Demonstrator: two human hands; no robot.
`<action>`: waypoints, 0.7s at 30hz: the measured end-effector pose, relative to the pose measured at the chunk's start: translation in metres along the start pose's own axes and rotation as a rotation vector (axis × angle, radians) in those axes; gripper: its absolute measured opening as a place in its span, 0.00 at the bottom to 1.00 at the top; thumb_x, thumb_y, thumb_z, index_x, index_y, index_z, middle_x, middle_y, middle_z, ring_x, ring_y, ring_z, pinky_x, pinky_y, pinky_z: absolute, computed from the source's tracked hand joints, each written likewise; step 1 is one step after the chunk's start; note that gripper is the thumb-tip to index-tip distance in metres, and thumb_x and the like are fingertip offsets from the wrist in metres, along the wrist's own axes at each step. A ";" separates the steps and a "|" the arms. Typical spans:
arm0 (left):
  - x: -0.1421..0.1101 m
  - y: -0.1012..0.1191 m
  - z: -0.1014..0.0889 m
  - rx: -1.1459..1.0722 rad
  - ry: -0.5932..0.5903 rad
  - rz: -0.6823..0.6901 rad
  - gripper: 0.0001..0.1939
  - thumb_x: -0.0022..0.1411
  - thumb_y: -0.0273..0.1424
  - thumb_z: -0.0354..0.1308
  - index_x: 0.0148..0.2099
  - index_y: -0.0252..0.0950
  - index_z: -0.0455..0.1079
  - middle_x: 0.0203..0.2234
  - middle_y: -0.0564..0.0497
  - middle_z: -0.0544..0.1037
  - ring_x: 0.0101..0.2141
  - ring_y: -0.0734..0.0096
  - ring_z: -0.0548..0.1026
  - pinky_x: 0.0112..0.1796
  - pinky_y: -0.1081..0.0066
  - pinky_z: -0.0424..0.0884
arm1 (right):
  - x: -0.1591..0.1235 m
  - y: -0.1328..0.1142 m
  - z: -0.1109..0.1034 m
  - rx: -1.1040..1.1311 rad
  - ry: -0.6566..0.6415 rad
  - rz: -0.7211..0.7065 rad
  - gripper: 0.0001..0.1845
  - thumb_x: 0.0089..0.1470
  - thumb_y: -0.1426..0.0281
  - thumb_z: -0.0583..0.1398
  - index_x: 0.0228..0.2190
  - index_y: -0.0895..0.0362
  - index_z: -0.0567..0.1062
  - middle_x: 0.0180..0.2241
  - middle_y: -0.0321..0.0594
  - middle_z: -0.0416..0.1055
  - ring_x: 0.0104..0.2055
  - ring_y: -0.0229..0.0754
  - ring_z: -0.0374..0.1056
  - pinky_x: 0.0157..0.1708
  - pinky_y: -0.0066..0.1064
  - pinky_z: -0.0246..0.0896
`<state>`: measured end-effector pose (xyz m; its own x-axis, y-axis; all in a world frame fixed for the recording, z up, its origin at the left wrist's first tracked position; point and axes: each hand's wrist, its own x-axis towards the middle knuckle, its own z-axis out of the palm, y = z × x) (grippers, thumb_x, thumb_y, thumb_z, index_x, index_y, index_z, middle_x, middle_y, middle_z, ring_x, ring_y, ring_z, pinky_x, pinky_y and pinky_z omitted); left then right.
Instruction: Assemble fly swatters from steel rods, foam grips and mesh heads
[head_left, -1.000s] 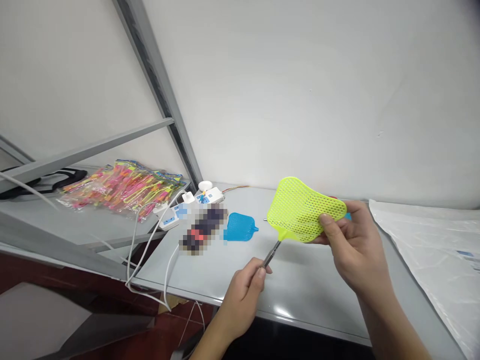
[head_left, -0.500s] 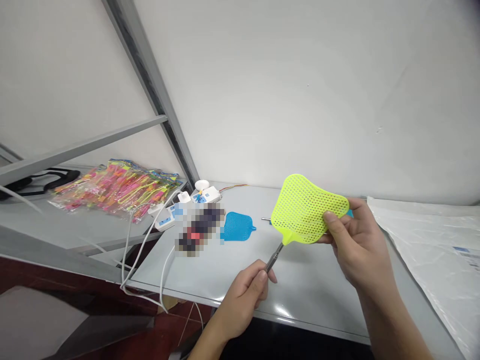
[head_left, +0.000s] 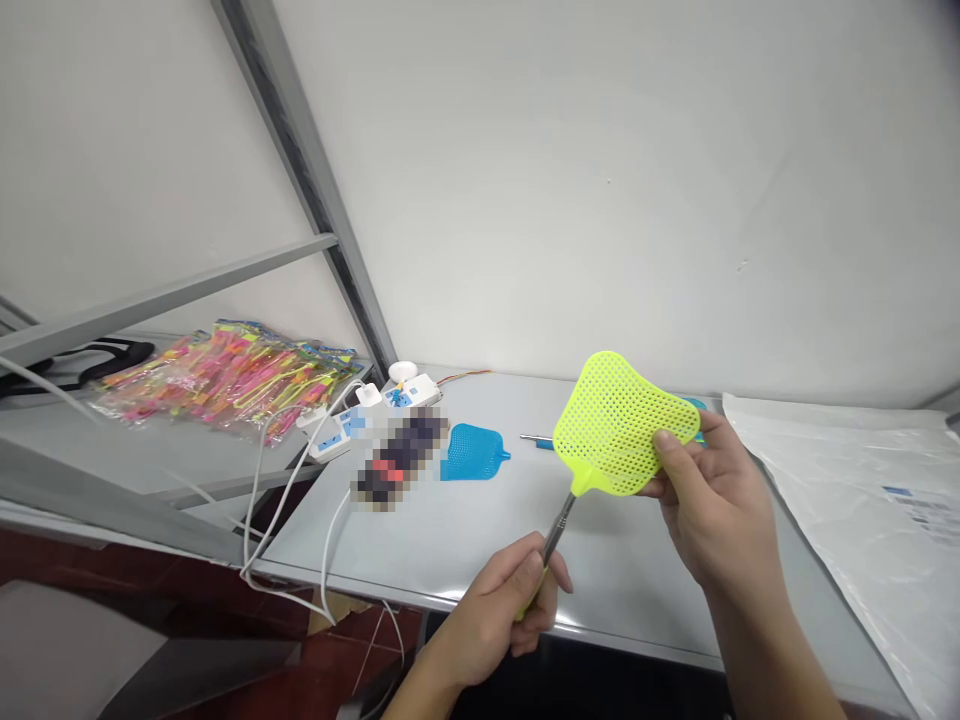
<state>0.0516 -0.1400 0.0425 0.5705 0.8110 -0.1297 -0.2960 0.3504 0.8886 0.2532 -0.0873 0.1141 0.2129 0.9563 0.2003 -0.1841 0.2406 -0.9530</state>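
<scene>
A yellow-green fly swatter (head_left: 619, 425) with a perforated head is held up in front of me over the table. My left hand (head_left: 517, 600) is closed round its handle, just below the thin metal rod. The thumb and fingers of my right hand (head_left: 716, 490) pinch the right edge of the head. Behind the swatter lies a blue swatter head (head_left: 475, 452) on the table, detached from any rod. A metal rod with a blue grip (head_left: 541, 441) lies to its right, partly hidden by the yellow-green head. More blue shows behind my right fingers.
Power strips (head_left: 330, 434) with white cables stand at the table's back left, beside a pixelated dark object (head_left: 401, 460). Bagged colourful items (head_left: 232, 380) lie on the left shelf behind a grey metal frame (head_left: 300, 140). A white plastic mailer (head_left: 840, 480) covers the right side.
The swatter and my left hand have shifted slightly right and down, and some of the yellow-green grip now shows below the left fingers. My right hand keeps its pinch on the head.
</scene>
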 end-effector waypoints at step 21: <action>-0.041 -0.019 0.023 -0.014 -0.118 -0.133 0.17 0.71 0.40 0.44 0.40 0.32 0.68 0.19 0.60 0.57 0.15 0.85 0.48 0.18 0.80 0.56 | -0.069 -0.016 -0.027 -0.045 0.040 -0.040 0.16 0.56 0.62 0.61 0.45 0.49 0.66 0.36 0.37 0.74 0.28 0.37 0.71 0.23 0.28 0.73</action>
<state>0.0516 -0.1914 0.0411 0.6909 0.6970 -0.1921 -0.2225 0.4578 0.8607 0.2670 -0.1614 0.1101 0.2578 0.9385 0.2297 -0.1312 0.2695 -0.9540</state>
